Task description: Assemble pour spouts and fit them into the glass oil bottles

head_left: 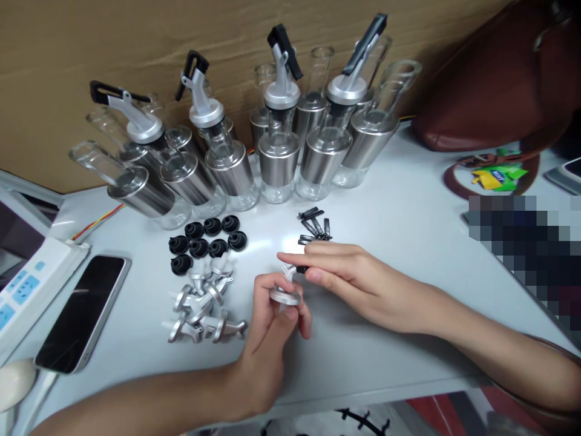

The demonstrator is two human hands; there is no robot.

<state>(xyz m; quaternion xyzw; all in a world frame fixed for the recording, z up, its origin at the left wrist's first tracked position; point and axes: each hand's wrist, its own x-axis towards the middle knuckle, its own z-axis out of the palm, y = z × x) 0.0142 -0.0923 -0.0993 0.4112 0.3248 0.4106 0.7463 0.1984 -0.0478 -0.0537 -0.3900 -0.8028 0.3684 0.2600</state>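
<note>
My left hand [272, 327] grips a silver pourer top [285, 295] by its round base, near the front of the table. The spout points up and to the right. My right hand [363, 278] is held flat, its thumb and fingers pinching a small black lever [300, 269] against the spout's end. Whether the lever is attached cannot be seen. Left of my hands lies a pile of loose silver pourer tops [204, 306]. Behind that pile sit several black ribbed stoppers [198, 248]. Small black levers [318, 225] lie scattered just beyond my right hand.
Glass bottles with steel sleeves [279, 160] stand along the back, several capped with pourers [281, 94]. At left are a phone [84, 315], a power strip [34, 287] and a beige spoon-shaped object [16, 384]. A brown bag [490, 85] and a green-yellow packet [499, 177] are at right.
</note>
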